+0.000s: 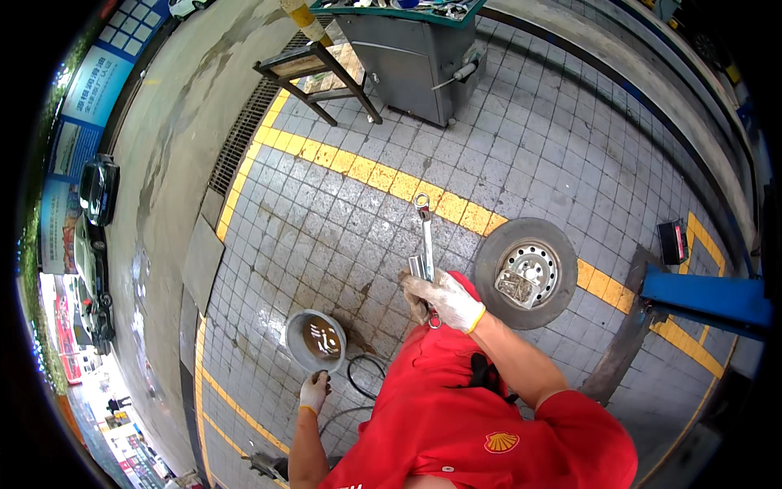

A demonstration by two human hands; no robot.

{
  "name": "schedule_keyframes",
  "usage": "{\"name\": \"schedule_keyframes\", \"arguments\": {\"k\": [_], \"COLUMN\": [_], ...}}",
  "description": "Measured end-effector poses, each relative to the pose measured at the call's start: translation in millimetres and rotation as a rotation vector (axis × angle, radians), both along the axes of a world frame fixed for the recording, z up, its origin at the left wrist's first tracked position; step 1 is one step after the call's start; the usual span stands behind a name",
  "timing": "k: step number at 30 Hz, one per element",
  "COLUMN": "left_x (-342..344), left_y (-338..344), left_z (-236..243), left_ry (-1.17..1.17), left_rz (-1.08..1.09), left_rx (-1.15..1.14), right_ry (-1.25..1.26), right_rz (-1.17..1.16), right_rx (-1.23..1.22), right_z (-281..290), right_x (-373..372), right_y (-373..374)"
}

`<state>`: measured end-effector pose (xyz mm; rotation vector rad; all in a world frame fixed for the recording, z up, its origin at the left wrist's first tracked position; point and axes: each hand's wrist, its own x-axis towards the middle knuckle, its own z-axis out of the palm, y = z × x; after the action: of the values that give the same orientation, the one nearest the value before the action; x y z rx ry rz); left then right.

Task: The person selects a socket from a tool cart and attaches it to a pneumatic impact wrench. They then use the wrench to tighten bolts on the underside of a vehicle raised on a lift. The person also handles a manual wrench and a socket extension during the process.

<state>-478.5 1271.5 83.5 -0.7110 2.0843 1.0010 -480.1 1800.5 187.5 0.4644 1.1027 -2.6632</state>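
Observation:
A white work glove with darkened fingers covers my right hand (446,300), held in front of my body and closed round a long metal ring wrench (428,240). Beside the wrench a short shiny metal cylinder like a socket (417,266) sticks out of the same grip. One ring end points away from me; another ring shows below the hand. My left hand (314,390), also gloved, hangs low at my left with its fingers curled; whatever is in them cannot be seen. It is nearest to a grey bucket (292,341) holding brownish liquid and several pale pieces.
To my right a wheel (489,281) lies flat, a tray of small metal parts (515,287) on it. A blue lift arm (705,297) reaches in from the right. Ahead stand a grey tool cabinet (399,61) and a chair frame (322,77). A black hose (352,379) lies beside the bucket.

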Motion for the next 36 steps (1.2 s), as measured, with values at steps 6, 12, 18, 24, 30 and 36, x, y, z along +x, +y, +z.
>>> {"name": "schedule_keyframes", "arguments": {"k": [6,12,18,24,30,36], "left_x": [-51.6,-55.4,-163.2,-337.2,-388.7,-311.8], "left_y": [17.1,6.8,87.4,303.9,438.3,367.4], "left_z": [-3.3,-43.1,-58.4,13.4,59.8,-51.8], "left_ry": [-0.022,-0.132,-0.192,0.169,0.209,0.135], "left_rz": [-0.01,-0.246,-0.142,-0.039,0.783,1.174], "left_rx": [0.012,-0.22,-0.026,0.247,1.017,0.756], "right_ry": [0.034,-0.14,-0.08,-0.095,0.647,0.82], "right_rz": [-0.181,-0.402,-0.276,0.475,0.961,1.33], "right_rx": [0.14,0.418,0.937,1.554,1.647,1.264], "right_z": [-15.5,-18.5,15.4,10.8,-36.2,-71.0], "right_x": [-77.6,-187.3,-309.0,-419.5,-409.9,-375.6], "right_y": [32.7,142.0,244.9,175.5,48.3,6.1]}}
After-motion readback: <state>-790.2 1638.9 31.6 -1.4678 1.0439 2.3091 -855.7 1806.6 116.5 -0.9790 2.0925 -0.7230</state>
